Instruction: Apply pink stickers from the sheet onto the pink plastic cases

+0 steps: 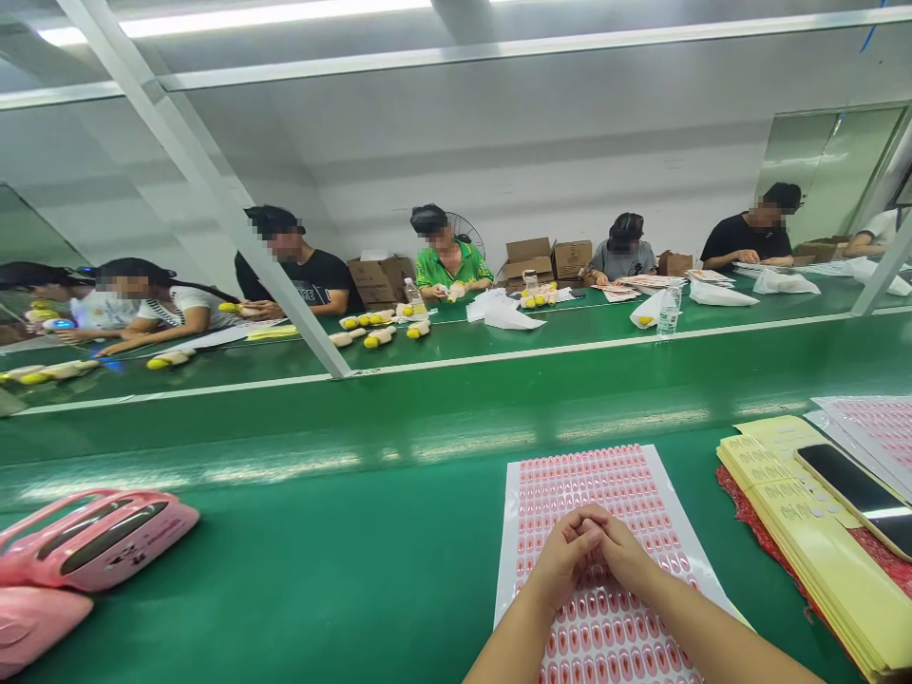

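Observation:
My left hand and my right hand meet over a white sticker sheet covered with rows of small red oval stickers, lying on the green table. The fingertips of both hands are pinched together at the middle of the sheet. Whatever sits between the fingertips is too small to make out.
A stack of yellow backing sheets with a phone on top lies to the right, beside another sticker sheet. Pink plastic cases sit at the left. Several people work across a green conveyor with yellow-tipped parts, bags, boxes and a bottle.

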Available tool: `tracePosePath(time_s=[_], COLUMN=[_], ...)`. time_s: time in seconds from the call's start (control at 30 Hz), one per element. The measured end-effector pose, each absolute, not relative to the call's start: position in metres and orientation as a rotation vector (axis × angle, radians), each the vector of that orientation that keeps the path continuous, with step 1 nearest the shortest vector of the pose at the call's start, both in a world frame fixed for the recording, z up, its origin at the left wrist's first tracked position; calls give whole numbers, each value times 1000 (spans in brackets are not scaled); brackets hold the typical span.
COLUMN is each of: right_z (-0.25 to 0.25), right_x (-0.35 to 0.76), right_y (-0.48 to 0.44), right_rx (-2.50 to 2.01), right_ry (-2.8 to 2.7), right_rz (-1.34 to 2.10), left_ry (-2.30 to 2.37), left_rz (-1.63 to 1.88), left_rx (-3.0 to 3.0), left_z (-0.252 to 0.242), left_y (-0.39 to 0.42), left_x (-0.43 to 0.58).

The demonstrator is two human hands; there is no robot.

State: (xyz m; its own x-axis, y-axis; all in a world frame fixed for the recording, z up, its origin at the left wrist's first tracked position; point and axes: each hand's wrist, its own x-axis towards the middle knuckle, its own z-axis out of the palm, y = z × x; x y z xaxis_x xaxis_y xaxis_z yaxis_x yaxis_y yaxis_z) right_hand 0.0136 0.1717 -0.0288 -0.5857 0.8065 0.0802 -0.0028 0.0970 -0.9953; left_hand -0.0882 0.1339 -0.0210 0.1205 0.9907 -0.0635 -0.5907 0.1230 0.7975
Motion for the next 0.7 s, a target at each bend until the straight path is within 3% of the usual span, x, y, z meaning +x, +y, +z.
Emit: tracePosePath(time_s=[0.7], right_z=[-30], right_x=[14], right_y=[172], right_rx=[-830], right_ry=[-1731], right_rz=[1553], left_ry=[721], left_rz=[1307], left_rx=[721], left_z=[-22], left_y=[134], left_x=[-88])
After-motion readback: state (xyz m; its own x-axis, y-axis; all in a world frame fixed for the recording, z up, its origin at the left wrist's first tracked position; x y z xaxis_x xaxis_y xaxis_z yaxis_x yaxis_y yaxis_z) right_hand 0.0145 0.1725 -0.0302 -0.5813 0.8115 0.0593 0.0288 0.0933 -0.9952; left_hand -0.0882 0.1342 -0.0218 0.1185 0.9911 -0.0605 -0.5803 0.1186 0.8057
